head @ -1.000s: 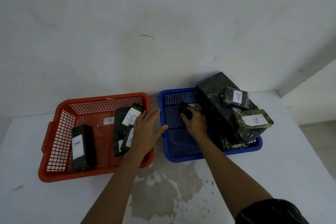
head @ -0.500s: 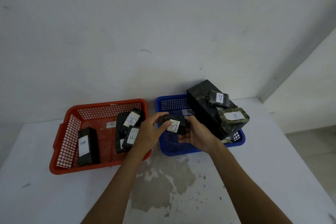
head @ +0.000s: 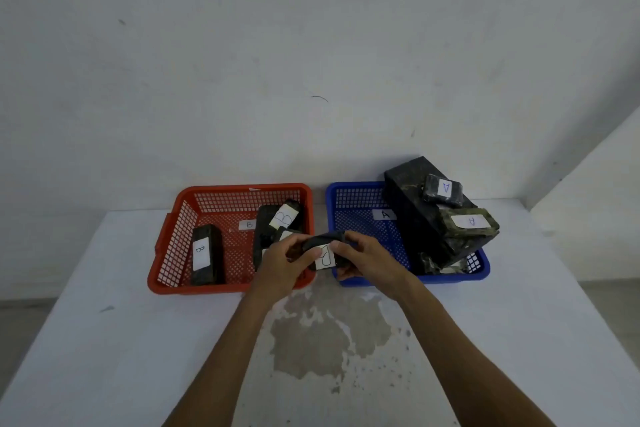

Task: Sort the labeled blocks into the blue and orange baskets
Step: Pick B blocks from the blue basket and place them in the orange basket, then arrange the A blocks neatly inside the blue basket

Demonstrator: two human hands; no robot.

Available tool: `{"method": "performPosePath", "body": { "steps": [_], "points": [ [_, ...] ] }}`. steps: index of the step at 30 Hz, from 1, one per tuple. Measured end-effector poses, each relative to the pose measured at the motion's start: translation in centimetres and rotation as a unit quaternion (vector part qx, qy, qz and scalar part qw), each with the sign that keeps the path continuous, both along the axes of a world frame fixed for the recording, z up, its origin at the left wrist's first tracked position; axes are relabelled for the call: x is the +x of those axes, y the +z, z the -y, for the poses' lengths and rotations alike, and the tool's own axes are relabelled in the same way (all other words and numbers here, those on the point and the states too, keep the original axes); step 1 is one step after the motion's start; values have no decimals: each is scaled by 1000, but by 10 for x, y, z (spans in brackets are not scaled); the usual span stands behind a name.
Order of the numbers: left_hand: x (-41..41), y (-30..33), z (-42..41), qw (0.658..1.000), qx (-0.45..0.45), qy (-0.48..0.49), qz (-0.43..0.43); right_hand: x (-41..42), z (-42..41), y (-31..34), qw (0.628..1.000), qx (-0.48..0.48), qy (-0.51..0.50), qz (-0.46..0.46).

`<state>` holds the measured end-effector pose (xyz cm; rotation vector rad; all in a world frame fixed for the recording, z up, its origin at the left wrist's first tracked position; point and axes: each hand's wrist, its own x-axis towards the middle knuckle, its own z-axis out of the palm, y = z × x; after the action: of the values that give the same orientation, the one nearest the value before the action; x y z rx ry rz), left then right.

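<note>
Two hands meet above the gap between the baskets, both grasping one small dark block whose white paper label faces the camera; the letter on it is hard to read from this angle. The left hand curls round the block's left end with its thumb on the near face, and the right hand pinches the right end, fingers wrapped over the top. The block is held off the counter, just in front of the near rims of the two baskets. The orange basket sits on the left, with a small tag marked B on its floor. Inside it, one dark block labeled B lies near the left wall, and a cluster of dark blocks leans together at the right side, one showing a B label; the left hand partly hides the nearer ones. The blue basket sits just to the right, apart from the orange one, with a tag marked A on its floor. A large dark block stands tilted in its right half, rising above the rim. A small block labeled A rests on top of it, and a mottled greenish block labeled A lies across its near right end. The white counter carries a worn, flaking patch between the forearms, and a pale wall stands behind the baskets.
</note>
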<state>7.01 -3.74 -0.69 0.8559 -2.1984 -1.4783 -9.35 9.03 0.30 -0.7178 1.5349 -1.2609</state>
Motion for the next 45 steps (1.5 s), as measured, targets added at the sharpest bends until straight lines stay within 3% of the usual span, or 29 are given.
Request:
{"method": "performPosePath", "body": {
  "steps": [4,7,14,19,22,25,28,32,34,36,41,45],
  "points": [
    [47,-14,28,991,3,126,51,8,14,-12,998,24,11,-56],
    [79,-27,54,971,-18,208,119,5,15,-23,995,59,-38,-75],
    [68,-49,72,949,-81,170,253,-2,1,-30,989,103,-94,-51],
    [63,-56,71,940,-97,127,303,-7,-8,-28,986,106,-118,-40],
    [62,-51,69,951,-99,162,243,-12,-14,-25,984,109,-128,-51],
    [49,-41,60,947,-163,193,197,-18,-21,-21,983,87,-141,-83],
    [18,-23,47,952,-210,167,145,-24,-33,-10,960,42,-168,-221],
    [-39,-3,21,980,-187,36,56,-47,-57,16,858,-12,-271,-435],
    [-67,5,8,988,-149,-18,31,-68,-70,24,792,19,-340,-506],
    [-95,10,-4,992,-109,-67,23,-93,-81,31,754,85,-366,-539],
    [-148,10,-30,990,-7,-115,79,-143,-84,36,762,214,-205,-576],
    [-172,4,-42,989,20,-114,92,-164,-77,31,769,235,-93,-586]
  ]
}}
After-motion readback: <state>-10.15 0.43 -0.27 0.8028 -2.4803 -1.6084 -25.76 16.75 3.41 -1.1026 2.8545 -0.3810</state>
